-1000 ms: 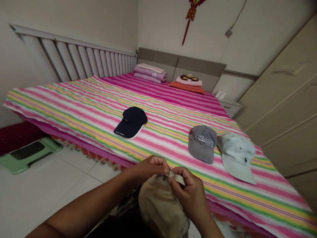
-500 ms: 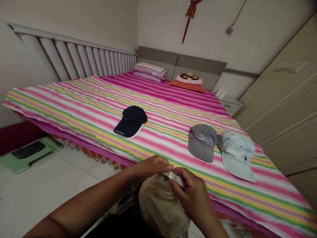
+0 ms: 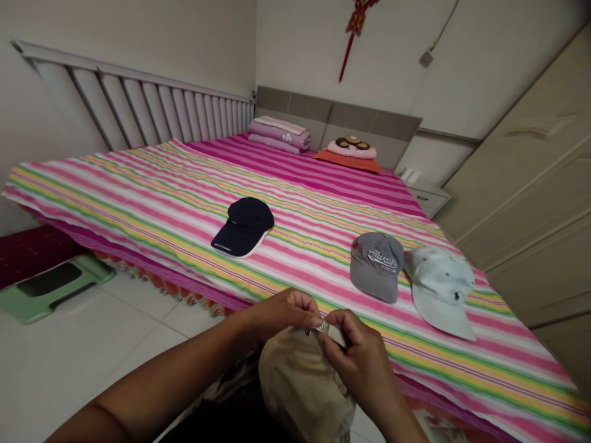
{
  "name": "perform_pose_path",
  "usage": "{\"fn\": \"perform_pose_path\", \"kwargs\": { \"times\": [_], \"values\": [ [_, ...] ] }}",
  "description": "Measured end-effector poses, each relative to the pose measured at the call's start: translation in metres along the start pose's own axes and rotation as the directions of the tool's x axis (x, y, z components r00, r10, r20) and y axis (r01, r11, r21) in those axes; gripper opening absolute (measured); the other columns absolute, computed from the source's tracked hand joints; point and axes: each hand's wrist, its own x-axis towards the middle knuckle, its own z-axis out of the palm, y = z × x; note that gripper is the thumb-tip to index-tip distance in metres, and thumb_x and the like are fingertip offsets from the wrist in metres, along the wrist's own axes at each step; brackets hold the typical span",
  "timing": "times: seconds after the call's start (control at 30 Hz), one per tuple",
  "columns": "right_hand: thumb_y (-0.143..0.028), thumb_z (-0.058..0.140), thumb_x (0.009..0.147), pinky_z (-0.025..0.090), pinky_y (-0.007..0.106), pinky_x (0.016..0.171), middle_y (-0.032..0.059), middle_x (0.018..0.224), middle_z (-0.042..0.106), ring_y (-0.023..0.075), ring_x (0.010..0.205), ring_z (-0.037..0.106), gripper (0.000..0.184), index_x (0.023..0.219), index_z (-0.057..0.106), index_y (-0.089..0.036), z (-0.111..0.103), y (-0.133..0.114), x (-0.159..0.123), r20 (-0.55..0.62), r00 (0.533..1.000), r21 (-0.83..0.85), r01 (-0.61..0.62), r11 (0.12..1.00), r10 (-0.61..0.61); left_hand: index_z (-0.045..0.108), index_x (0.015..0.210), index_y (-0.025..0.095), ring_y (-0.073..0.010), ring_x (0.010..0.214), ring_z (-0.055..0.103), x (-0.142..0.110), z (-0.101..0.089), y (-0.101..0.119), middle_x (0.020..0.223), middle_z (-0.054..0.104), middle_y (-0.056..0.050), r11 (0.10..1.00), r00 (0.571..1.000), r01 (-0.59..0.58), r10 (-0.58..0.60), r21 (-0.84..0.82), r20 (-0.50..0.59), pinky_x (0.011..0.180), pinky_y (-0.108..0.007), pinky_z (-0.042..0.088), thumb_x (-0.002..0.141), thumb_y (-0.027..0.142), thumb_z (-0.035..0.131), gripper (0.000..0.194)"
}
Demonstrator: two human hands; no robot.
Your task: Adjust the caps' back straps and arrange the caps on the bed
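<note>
A beige cap (image 3: 302, 381) hangs below my hands, close to my body at the bed's near edge. My left hand (image 3: 289, 314) pinches the strap beside its metal buckle (image 3: 324, 326). From the other side my right hand (image 3: 357, 347) grips the cap's strap between thumb and fingers. On the bed beyond lie a navy cap (image 3: 244, 226), a grey cap (image 3: 377, 266) with white lettering, and a pale cap (image 3: 438, 289) with a small dark emblem. My fingers partly cover the strap and buckle.
The bed (image 3: 184, 203) has a striped cover, with folded purple bedding (image 3: 279, 135) and a pink and orange pile (image 3: 351, 154) near the headboard (image 3: 369, 120). A green stool (image 3: 55, 289) stands on the floor at left. Wardrobe doors (image 3: 530, 203) line the right side.
My left thumb has shifted over the buckle, which is now more covered by my fingers. The cap stays in both hands; the caps on the bed have not moved.
</note>
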Motion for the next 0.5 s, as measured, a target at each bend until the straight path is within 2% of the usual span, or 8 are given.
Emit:
{"fn": "perform_pose_path", "kwargs": {
  "times": [0.17,0.33,0.5],
  "values": [
    [-0.021,0.056,0.069,0.033,0.020,0.045,-0.0044,0.054,0.053,0.0100,0.046,0.046,0.006,0.069,0.050,-0.019,0.005,-0.001,-0.002,-0.046,0.999,-0.054,-0.011,0.998,0.009,0.058,0.065,0.010,-0.0069,0.050,0.045,0.001,-0.005,-0.011,0.059,0.054,0.000,0.995,0.997,-0.072,0.073,-0.069,0.012,0.052,-0.021,0.032,0.058,0.033,0.073,0.029],
    [-0.022,0.056,0.068,0.031,0.019,0.043,-0.0054,0.051,0.049,0.0089,0.044,0.042,0.008,0.066,0.049,-0.019,0.001,-0.003,-0.001,-0.006,1.000,-0.030,-0.016,0.999,0.016,0.058,0.063,0.010,-0.0082,0.055,0.047,0.001,-0.008,-0.013,0.064,0.055,-0.001,0.990,0.994,-0.092,0.098,-0.110,0.048,0.055,-0.022,0.033,0.059,0.030,0.073,0.026],
    [-0.022,0.056,0.069,0.031,0.020,0.046,-0.0049,0.053,0.048,0.0092,0.047,0.041,0.008,0.067,0.049,-0.019,-0.001,-0.005,0.000,0.037,0.998,-0.001,-0.049,0.999,0.049,0.055,0.061,0.010,-0.0071,0.052,0.045,0.001,-0.006,-0.007,0.060,0.054,0.000,0.992,0.996,-0.089,0.090,-0.085,0.017,0.052,-0.021,0.032,0.058,0.035,0.073,0.030]
  ]
}}
